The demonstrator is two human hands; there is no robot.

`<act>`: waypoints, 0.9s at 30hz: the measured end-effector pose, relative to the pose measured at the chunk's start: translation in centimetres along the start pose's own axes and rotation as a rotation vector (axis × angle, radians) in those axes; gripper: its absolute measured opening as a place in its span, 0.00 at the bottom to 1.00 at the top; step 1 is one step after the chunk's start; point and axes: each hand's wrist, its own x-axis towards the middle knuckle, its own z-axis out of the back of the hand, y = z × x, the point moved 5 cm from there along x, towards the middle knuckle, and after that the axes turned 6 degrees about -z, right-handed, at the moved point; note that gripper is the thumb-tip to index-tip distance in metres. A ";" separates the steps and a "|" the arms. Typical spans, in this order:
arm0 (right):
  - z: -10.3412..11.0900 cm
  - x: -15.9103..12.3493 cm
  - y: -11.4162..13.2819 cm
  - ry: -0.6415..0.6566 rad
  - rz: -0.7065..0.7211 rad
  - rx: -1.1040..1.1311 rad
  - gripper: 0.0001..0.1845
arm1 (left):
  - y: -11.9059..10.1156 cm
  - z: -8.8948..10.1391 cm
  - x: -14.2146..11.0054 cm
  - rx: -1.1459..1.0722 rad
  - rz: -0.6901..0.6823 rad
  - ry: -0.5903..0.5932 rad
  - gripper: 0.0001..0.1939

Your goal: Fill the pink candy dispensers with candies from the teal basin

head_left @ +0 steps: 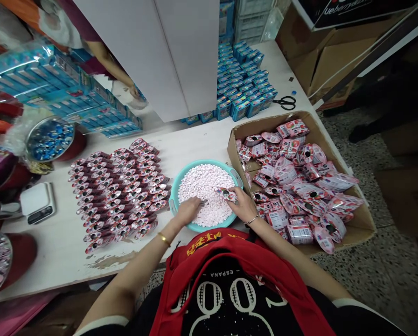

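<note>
A turquoise basin (174, 189) full of small pink-white candies (204, 184) sits on the white table before me. My left hand (190, 207) rests in the candies at the basin's near edge, fingers curled over a small metal scoop. My right hand (240, 201) holds a small pink packet (226, 193) over the basin's right side. Rows of filled pink packets (120, 191) lie to the left of the basin.
A cardboard box (363, 224) of loose pink packets stands at right. Blue boxes (244, 88) and scissors (286, 102) lie at the back, a white scale (37, 203) and bowls at left. Another person's arm (113, 65) reaches in at far left.
</note>
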 end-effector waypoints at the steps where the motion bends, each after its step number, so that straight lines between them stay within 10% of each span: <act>1: 0.1 0.0 0.0 -0.011 -0.010 0.002 0.14 | -0.8 -1.2 0.8 -0.027 -0.008 -0.014 0.10; 7: 0.5 0.1 0.1 -0.062 0.019 0.043 0.18 | -1.8 -2.2 1.7 -0.180 -0.065 -0.076 0.14; 16: -0.8 0.8 0.4 -0.021 0.048 -0.031 0.20 | 0.3 6.4 -4.1 -0.282 -0.248 -0.248 0.14; 27: -3.3 0.0 2.2 0.144 0.102 -0.156 0.23 | -9.2 12.2 -4.2 0.421 -0.150 -0.037 0.09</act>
